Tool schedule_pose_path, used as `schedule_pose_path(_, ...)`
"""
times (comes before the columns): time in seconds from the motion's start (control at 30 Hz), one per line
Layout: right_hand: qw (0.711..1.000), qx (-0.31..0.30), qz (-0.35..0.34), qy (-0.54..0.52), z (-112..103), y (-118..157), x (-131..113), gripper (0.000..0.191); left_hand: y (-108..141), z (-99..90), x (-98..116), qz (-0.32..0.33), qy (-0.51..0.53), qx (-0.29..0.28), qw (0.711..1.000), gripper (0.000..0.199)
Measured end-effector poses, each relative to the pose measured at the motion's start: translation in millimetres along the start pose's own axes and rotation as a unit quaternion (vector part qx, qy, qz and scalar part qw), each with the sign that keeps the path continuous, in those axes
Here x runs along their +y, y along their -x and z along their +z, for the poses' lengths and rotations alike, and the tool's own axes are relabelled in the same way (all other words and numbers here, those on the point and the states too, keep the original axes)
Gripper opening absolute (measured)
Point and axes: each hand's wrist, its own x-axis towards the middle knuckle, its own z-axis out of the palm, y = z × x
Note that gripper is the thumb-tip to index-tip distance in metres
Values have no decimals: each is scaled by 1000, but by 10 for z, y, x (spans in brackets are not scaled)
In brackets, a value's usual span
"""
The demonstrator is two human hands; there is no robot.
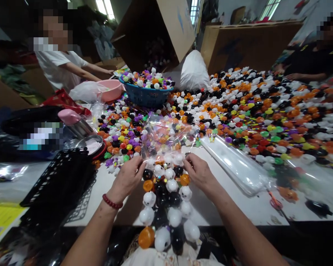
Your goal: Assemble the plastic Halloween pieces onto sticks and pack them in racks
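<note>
A clear plastic bag [166, 138] is stretched between my two hands, its near edge toward me. My left hand [130, 175], with a dark red bead bracelet [112, 201] on the wrist, pinches its left corner. At the right corner, the fingers of my right hand [198, 170] are closed on the same bag. Between my forearms lies a cluster of small round toys [162, 199] in white, black and orange, some with dark face marks. It runs from the bag's near edge down to my lap. How many toys lie inside the bag cannot be made out.
Loose coloured toys [238, 107] are heaped across the table. A blue basket [147, 96] of toys and a pink basin [111, 91] stand behind. Flat clear bags [235, 166] and red-handled scissors [275, 202] lie right, a black basket [58, 181] left. Two people work beyond.
</note>
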Motion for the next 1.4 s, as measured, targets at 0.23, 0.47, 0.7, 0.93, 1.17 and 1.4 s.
schedule_pose_path(0.23,998,-22,-62,19,-141,279,-92,17,281,-148,52,115,-106,-12,988,21)
schedule_pose_path(0.47,999,-28,-14,-13,-190,433,14,15,457,-169,176,190,-93,-72,975,19)
schedule_pose_path(0.7,995,6,-65,77,-168,715,-17,13,535,-240,264,228,-96,-97,964,18)
schedule_pose_path(0.93,986,-76,-78,124,-266,986,-48,14,686,-309,296,216,-86,-140,962,24)
schedule_pose_path(1.17,970,-99,-138,173,-349,1205,-137,15,883,-358,353,206,-77,-156,963,25)
schedule_pose_path(1.4,956,-138,-176,189,-481,1405,-278,18,1158,-541,513,180,-68,-193,962,24)
